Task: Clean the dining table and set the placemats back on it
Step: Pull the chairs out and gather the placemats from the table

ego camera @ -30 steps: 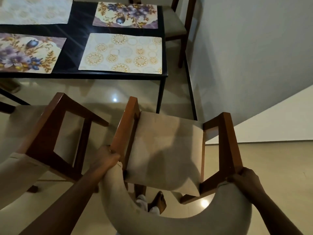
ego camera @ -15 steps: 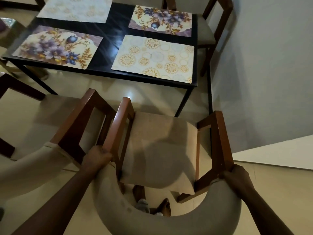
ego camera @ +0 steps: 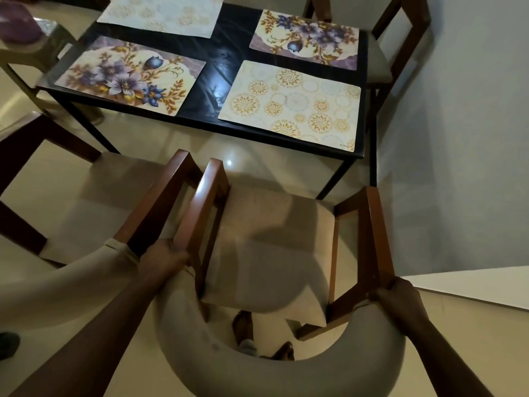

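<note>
A black dining table (ego camera: 223, 70) stands ahead with several placemats on it: a floral mat (ego camera: 128, 75) near left, a gold-medallion mat (ego camera: 292, 104) near right, another floral mat (ego camera: 306, 38) far right and a pale mat (ego camera: 160, 12) far left. In front of the table stands a wooden armchair (ego camera: 274, 242) with a beige seat and curved padded back. My left hand (ego camera: 163, 256) grips the chair where its left arm meets the back. My right hand (ego camera: 398, 296) grips the same joint on the right side.
A second matching chair (ego camera: 94, 202) stands right beside the held one on the left, their arms almost touching. Another chair (ego camera: 400, 38) is at the table's far right end. A grey wall (ego camera: 463, 138) runs close on the right. My feet (ego camera: 246, 328) show under the chair.
The view has swung so the table sits more to the right and closer. The held chair has shifted nearer the neighbouring chair. Both hands keep their grip.
</note>
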Motion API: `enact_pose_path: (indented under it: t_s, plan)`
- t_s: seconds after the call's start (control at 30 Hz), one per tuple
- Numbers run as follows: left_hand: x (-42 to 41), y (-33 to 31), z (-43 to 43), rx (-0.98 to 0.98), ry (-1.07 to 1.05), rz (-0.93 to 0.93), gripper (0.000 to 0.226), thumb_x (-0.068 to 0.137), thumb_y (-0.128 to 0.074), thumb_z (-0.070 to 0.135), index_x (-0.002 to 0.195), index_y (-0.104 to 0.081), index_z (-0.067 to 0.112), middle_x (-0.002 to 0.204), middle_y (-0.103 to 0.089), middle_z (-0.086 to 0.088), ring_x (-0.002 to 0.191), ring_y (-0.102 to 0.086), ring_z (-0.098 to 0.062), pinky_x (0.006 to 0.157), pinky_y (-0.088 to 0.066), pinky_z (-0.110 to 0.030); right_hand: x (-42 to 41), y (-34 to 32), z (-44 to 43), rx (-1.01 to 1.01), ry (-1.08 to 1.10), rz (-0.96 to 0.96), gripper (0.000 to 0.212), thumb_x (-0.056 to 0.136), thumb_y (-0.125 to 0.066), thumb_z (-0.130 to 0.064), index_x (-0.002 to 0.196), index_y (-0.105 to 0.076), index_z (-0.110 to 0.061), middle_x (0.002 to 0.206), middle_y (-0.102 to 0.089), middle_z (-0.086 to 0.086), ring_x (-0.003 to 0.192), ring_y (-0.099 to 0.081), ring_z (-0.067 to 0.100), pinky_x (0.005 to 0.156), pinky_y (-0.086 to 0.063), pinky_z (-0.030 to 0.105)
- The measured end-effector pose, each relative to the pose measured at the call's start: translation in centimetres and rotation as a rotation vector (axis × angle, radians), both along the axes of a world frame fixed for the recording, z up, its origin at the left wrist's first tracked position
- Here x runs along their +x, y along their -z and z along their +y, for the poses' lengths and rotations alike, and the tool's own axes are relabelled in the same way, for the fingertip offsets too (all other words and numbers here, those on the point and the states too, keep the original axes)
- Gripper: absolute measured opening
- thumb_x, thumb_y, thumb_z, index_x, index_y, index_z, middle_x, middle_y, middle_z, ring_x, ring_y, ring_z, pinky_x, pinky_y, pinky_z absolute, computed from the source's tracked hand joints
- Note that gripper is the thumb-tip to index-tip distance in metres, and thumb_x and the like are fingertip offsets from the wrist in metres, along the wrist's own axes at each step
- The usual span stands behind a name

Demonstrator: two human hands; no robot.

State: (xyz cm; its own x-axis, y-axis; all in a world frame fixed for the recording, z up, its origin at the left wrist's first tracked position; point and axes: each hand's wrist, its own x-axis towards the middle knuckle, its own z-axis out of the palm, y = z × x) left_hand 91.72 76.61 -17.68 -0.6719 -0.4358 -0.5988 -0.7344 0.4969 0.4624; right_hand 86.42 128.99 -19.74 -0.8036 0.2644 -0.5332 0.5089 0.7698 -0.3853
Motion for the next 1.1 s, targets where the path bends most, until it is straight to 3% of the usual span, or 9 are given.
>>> enact_pose_path:
  t_s: [0.13, 0.23, 0.33, 0.47, 1.1]
  plan:
    - [-0.4, -0.3, -0.5, 0.0, 0.0, -0.006, 0.033, 0.077, -0.083, 0.024, 0.099, -0.058, 0.024, 0.098, -0.064, 0.0, 0.095, -0.066, -0.024, 0.083, -0.054, -0.04, -0.2, 0.4, -0.6, 0.006, 0.005, -0.001, 0.029, 0.079, -0.086, -0.025, 0.098, -0.069, -0.009, 0.086, -0.067, 0.004, 0.081, -0.066, 0.024, 0.078, -0.058, 0.042]
    - [-0.5, -0.6, -1.1, -0.003, -0.011, -0.008, 0.033, 0.078, -0.082, 0.02, 0.095, -0.055, 0.025, 0.092, -0.06, 0.004, 0.092, -0.064, -0.023, 0.086, -0.054, -0.043, -0.1, 0.6, -1.4, 0.005, 0.002, 0.003, 0.029, 0.079, -0.085, -0.025, 0.098, -0.069, -0.01, 0.086, -0.068, 0.003, 0.081, -0.065, 0.022, 0.075, -0.056, 0.039]
    - [-0.5, -0.6, -2.1, -0.009, -0.023, -0.02, 0.039, 0.076, -0.084, 0.022, 0.103, -0.057, 0.019, 0.098, -0.063, -0.002, 0.096, -0.064, -0.026, 0.089, -0.055, -0.047, -0.2, 0.8, -2.2, 0.013, -0.01, 0.008, 0.034, 0.079, -0.085, -0.028, 0.102, -0.068, -0.009, 0.089, -0.067, 0.003, 0.082, -0.064, 0.021, 0.072, -0.053, 0.036]
    - [-0.6, -0.7, -3.5, 0.001, -0.025, -0.027, 0.032, 0.074, -0.085, 0.021, 0.095, -0.06, 0.021, 0.099, -0.068, -0.006, 0.096, -0.067, -0.029, 0.094, -0.056, -0.055, 0.4, 1.1, -3.3, 0.029, -0.019, 0.003, 0.038, 0.079, -0.085, -0.032, 0.106, -0.067, -0.011, 0.09, -0.067, 0.003, 0.081, -0.064, 0.02, 0.067, -0.05, 0.032]
    - [-0.6, -1.4, -3.9, 0.004, -0.008, -0.051, 0.046, 0.068, -0.086, 0.03, 0.107, -0.069, 0.012, 0.102, -0.071, -0.008, 0.097, -0.068, -0.031, 0.095, -0.056, -0.054, 2.0, -0.4, -4.9, 0.053, 0.018, 0.021, 0.045, 0.09, -0.076, -0.034, 0.126, -0.06, -0.011, 0.106, -0.066, 0.004, 0.091, -0.059, 0.022, 0.087, -0.053, 0.041]
